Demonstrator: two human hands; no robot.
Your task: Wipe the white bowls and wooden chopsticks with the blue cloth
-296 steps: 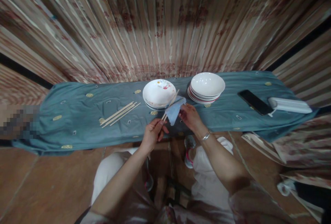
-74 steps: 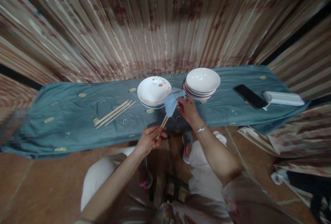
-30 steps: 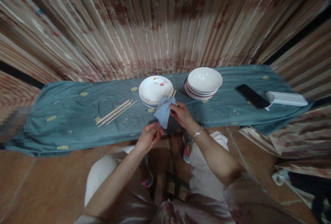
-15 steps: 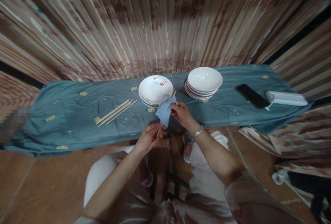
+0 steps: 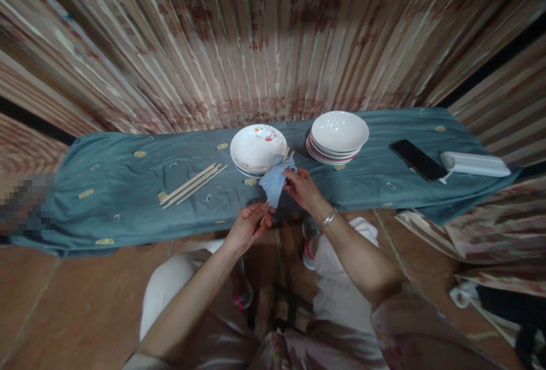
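Observation:
My left hand (image 5: 251, 223) is closed on the near ends of a pair of chopsticks (image 5: 265, 213), held at a slant over the table's front edge. My right hand (image 5: 302, 186) pinches a light blue cloth (image 5: 273, 181) that is wrapped around the chopsticks' middle; their far tips stick out above it. Just behind the cloth stands a stack of white flowered plates (image 5: 252, 143), partly covered by it. Several loose chopsticks (image 5: 193, 184) lie side by side on the tablecloth to the left.
A stack of white bowls (image 5: 339, 132) stands right of the plates. Further right lie a black phone (image 5: 418, 159) and a white oblong device (image 5: 474, 163). The teal tablecloth (image 5: 123, 188) covers the narrow table, and a pleated curtain (image 5: 273, 34) hangs behind it.
The cloth and both hands have shifted very slightly, with the cloth's folds changed a little around the chopsticks. The view has moved slightly; plates, bowls and loose chopsticks stay in place.

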